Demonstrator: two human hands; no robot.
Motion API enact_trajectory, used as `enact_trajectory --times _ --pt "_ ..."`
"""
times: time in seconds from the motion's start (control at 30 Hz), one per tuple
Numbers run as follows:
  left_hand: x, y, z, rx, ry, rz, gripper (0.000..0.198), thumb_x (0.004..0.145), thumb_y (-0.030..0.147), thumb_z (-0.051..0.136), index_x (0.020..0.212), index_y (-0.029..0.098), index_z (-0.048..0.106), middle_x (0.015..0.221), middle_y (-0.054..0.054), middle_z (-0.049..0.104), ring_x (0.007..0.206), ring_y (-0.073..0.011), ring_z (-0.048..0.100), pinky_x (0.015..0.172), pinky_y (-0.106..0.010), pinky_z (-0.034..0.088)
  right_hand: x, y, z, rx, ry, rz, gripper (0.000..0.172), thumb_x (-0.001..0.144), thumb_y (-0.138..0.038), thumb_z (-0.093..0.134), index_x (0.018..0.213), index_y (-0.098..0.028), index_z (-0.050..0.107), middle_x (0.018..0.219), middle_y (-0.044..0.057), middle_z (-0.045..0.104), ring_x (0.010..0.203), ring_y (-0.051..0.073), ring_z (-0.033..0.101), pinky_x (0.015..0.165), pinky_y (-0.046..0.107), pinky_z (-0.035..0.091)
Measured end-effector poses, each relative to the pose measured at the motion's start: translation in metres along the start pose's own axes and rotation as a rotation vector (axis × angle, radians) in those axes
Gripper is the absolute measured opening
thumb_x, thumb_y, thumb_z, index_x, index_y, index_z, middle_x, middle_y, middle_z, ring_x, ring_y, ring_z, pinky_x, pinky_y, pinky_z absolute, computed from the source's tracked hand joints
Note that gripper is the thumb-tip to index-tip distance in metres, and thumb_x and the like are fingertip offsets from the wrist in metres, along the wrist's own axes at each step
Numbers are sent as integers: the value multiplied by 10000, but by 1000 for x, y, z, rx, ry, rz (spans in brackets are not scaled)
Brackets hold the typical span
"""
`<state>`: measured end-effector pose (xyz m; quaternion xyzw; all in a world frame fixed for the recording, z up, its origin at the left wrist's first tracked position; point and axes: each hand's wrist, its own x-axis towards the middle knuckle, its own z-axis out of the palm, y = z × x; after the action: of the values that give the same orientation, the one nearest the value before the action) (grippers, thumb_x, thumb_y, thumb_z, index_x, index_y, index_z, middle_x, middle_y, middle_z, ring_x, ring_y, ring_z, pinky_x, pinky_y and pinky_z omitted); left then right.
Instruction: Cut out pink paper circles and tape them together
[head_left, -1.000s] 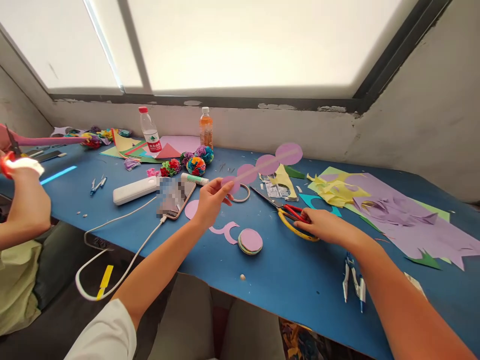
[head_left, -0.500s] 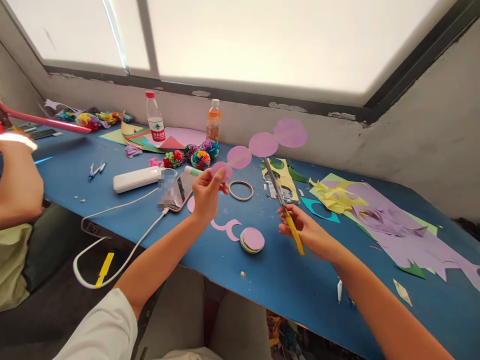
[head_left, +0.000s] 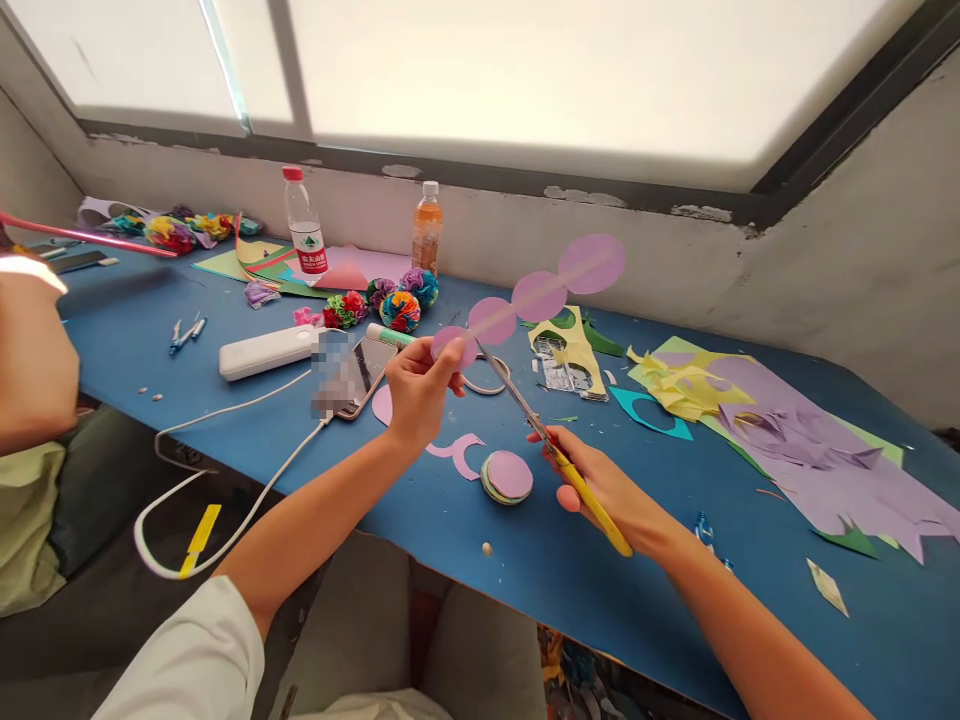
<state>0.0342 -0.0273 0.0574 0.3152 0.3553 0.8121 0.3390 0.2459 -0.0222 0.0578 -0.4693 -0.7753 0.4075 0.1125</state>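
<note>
My left hand (head_left: 421, 388) pinches the near end of a chain of joined purple paper circles (head_left: 540, 298), which slants up to the right above the table. My right hand (head_left: 592, 480) is closed around the yellow handles of a pair of scissors (head_left: 589, 500). The blade tips lie at the lower edge of the chain, close to my left fingers; I cannot tell whether they touch the paper. Below, on the blue table (head_left: 420, 515), rests a stack of cut paper circles (head_left: 510, 477) with a purple one on top. Curved purple offcuts (head_left: 466, 456) lie beside it.
A phone (head_left: 366, 375) and white power bank (head_left: 268, 352) with a cable lie to the left. Paper flowers (head_left: 400, 311) and two bottles (head_left: 307, 240) (head_left: 427, 230) stand behind. Paper scraps (head_left: 795, 440) spread over the right. Another person's arm (head_left: 34, 350) is at far left.
The scissors have swung left and down along the chain, from the third circle toward the pinched end. The chain has shifted slightly right with my left hand.
</note>
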Motion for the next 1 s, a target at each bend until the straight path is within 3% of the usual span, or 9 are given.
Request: enact_trajectory --times 0.17,0.37,0.47,0.77,1.0 --pt "-7 -1 1 98 -92 -42 289 663 405 732 589 163 592 436 70 513 377 -46 487 382 -159 422 2 8 4 74 -14 -2 252 769 -397 532 972 -248 521 772 22 613 748 216 563 616 297 432" --pt "-15 -2 3 131 -185 -68 244 673 358 734 596 160 614 429 62 535 374 -52 506 371 -154 449 4 17 12 205 -9 -19 319 785 -485 542 999 -249 548 759 9 558 660 181 526 572 278 406" --pt "-16 -2 4 126 -185 -79 231 667 348 740 607 159 623 432 62 540 376 -55 514 370 -155 460 3 14 15 259 0 34 347 829 -536 466 997 -247 559 766 14 544 647 172 516 546 268 383" --pt "-18 -1 6 127 -205 -119 301 629 407 765 584 157 603 441 57 550 350 -53 505 351 -161 446 -6 -7 18 326 15 47 397 737 -551 543 980 -236 550 777 20 546 630 160 487 524 259 386" --pt "-19 0 6 140 -220 -141 336 616 447 770 582 161 597 434 57 542 350 -55 506 356 -164 439 -5 -6 22 340 -13 -16 622 707 -789 421 970 -234 516 720 -5 431 579 138 386 518 274 337"
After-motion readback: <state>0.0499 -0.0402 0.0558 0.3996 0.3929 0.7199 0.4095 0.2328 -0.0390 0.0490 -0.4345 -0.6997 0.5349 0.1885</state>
